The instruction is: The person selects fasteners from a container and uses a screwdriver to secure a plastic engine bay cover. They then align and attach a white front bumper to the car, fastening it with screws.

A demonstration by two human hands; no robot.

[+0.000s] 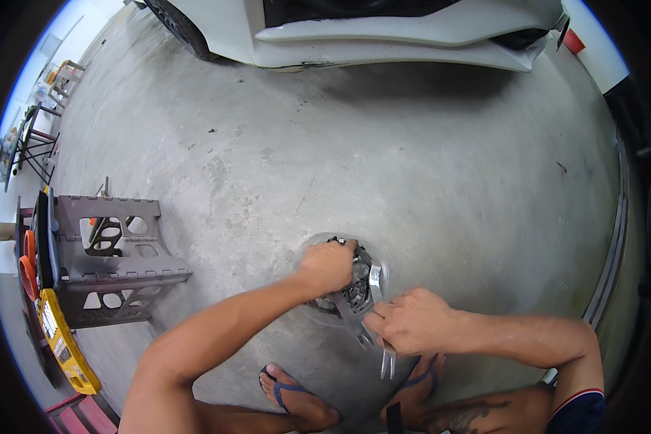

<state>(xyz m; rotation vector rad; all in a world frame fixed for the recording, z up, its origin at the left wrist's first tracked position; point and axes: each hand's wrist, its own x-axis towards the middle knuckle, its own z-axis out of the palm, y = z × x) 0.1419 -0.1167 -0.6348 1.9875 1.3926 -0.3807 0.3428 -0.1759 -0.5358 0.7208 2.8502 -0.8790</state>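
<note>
A clear round plastic bowl (312, 244) sits on the concrete floor and holds several metal parts and tools. My left hand (328, 265) reaches down into the bowl, its fingers closed among the metal pieces. My right hand (409, 320) is just right of the bowl, gripping a bundle of metal wrenches (387, 356); their heads point into the bowl and their handles stick out below my fist. What my left hand holds is hidden by its own fingers.
A white car's bumper (383, 36) spans the top, with a tyre (181, 25) at upper left. A grey plastic step stool (116, 260) lies on its side at left, next to a yellow case (64, 340). My feet in blue flip-flops (289, 390) are below the bowl.
</note>
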